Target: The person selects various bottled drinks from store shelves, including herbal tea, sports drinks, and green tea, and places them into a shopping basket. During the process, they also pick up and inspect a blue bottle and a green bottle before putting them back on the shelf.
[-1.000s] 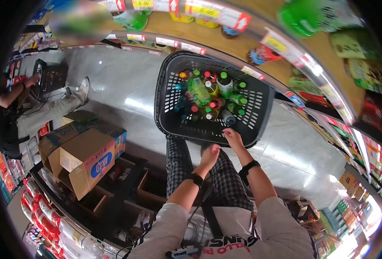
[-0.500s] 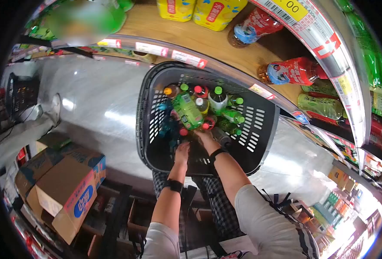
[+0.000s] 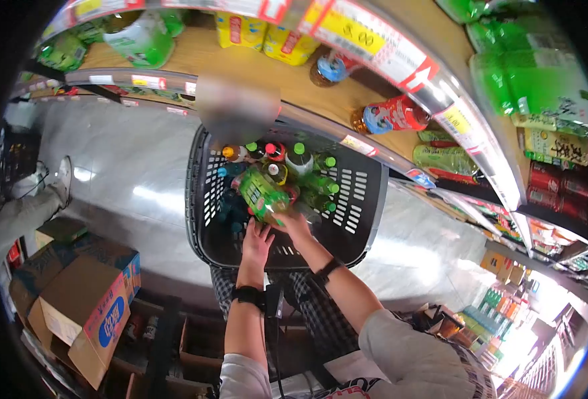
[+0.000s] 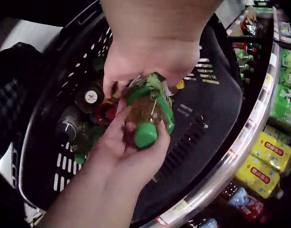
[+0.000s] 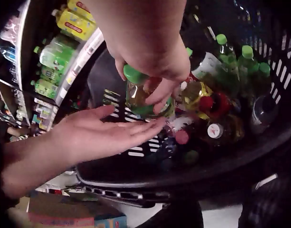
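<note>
A large green-labelled drink bottle (image 3: 262, 191) with a green cap (image 4: 146, 135) lies tilted over the other bottles in the black basket (image 3: 370, 233). Its cap end points toward the person, and brownish liquid shows through the clear shoulder. My right hand (image 3: 292, 224) grips it near the neck, fingers curled round it in the right wrist view. Beside and below the bottle is my left hand (image 5: 105, 130), its fingers nearly straight and the fingertips right at the bottle's side. Under it stand several smaller bottles, among them a red-capped bottle (image 5: 215, 104) and a white-capped bottle (image 5: 215, 131).
A drinks shelf (image 3: 314, 110) runs along the basket's far side, with a red-labelled bottle (image 3: 390, 116) and yellow packs (image 3: 287, 45) on it. An opened cardboard box (image 3: 84, 299) sits at the left. Another person's leg (image 3: 31, 209) shows at the far left.
Both hands have moved from the basket's near rim in among the bottles. The right hand has taken hold of the large green-labelled bottle. The view has shifted, bringing the basket further left.
</note>
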`<state>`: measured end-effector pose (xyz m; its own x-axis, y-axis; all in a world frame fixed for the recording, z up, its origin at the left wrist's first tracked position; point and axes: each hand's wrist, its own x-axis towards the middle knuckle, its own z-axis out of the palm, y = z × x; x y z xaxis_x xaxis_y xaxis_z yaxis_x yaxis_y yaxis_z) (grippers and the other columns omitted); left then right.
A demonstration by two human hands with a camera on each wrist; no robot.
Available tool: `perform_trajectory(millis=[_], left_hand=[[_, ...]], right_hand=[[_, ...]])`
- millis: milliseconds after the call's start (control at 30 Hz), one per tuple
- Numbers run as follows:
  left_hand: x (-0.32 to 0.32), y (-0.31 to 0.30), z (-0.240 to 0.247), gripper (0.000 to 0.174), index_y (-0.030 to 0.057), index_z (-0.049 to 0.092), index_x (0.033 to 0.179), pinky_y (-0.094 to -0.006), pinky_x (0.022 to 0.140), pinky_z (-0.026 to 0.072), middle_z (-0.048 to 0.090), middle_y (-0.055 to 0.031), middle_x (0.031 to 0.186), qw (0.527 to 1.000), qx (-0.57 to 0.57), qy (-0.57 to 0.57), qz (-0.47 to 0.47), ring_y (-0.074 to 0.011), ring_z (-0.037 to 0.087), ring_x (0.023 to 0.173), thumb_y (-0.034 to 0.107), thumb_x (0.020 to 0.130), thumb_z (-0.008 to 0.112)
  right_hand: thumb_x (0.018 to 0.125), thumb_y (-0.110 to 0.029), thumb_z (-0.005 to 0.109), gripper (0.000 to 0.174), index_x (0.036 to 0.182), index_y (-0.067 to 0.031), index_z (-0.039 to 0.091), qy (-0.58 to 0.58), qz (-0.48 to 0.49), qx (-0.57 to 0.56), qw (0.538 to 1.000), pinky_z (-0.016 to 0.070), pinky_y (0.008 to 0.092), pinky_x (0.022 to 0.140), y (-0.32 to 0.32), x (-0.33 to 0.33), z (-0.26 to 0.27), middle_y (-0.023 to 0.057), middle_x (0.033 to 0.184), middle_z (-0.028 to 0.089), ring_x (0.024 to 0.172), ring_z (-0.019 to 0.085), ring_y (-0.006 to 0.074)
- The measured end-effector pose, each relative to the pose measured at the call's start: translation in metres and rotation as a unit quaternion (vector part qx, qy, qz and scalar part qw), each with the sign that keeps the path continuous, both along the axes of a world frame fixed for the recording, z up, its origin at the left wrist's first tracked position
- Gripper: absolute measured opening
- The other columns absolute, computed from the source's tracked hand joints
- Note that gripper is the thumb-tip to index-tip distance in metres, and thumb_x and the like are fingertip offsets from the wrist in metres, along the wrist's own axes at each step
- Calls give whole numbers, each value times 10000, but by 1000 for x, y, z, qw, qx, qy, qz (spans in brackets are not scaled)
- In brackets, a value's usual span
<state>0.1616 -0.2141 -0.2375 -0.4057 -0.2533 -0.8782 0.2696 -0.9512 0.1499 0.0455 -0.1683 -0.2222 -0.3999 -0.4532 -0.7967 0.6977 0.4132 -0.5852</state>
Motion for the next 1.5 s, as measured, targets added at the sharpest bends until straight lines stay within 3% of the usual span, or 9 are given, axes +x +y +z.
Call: perform_trajectory(millis=[133,333,467,733,800,867,1000,1133,1500], left_hand=[[0,-5,48,494,173,325,1271,-469,970,258,368,-64,1273,999,36,4,-4,-249,337,1182,442,864,399],[33,12,70,450,109,465,1145,-427,770,465,521,-73,1132,994,23,98,49,-252,534,991,440,849,396],[42,10,161,386,78,548,1030,-402,772,475,590,-73,1007,988,6,145,-51,-231,581,900,390,867,389],[38,14,347,546,110,506,1129,-380,832,451,572,-73,1071,936,-43,270,-223,-219,567,956,549,831,378],[33,22,413,525,101,545,1058,-406,783,465,599,-76,994,943,-67,185,-270,-225,591,876,548,827,396],[18,35,411,551,123,552,1042,-421,756,461,595,-68,988,939,-18,215,-268,-231,581,872,593,792,409],[-19,69,391,593,175,538,1058,-461,790,395,571,-64,1017,924,-10,241,-296,-242,533,925,653,735,401],[-19,99,476,601,179,543,1043,-476,815,373,568,-73,1031,950,-61,102,-290,-266,526,944,663,720,391],[0,112,457,549,149,558,1014,-496,807,381,576,-82,1021,961,-59,107,-247,-260,542,930,610,754,413]], right_hand=[[759,-166,611,198,827,20,601,-1,189,37,981,480,236,666,37,-9,76,67,778,610,743,592,145],[758,-258,628,266,768,8,644,76,308,25,948,437,214,583,81,-5,239,53,686,626,635,581,90],[755,-260,632,259,755,-2,651,215,488,13,846,407,201,560,107,-8,334,38,684,636,619,547,53],[771,-168,585,268,860,84,604,127,298,-59,944,487,248,639,171,-3,449,144,763,630,669,617,168],[763,-203,589,291,840,78,593,142,219,-89,961,496,266,593,189,-4,466,143,726,621,625,611,180],[761,-259,597,321,815,57,573,194,100,-100,971,489,273,502,198,-1,492,136,672,601,549,590,182],[777,-258,610,317,856,42,545,376,68,-107,918,467,250,392,210,-17,545,106,644,572,430,535,152],[772,-254,617,306,832,36,543,386,78,-66,917,440,233,361,229,-38,557,96,613,559,401,520,141],[771,-367,593,373,755,2,541,417,98,0,904,422,220,351,229,-6,554,79,514,521,369,503,143]])
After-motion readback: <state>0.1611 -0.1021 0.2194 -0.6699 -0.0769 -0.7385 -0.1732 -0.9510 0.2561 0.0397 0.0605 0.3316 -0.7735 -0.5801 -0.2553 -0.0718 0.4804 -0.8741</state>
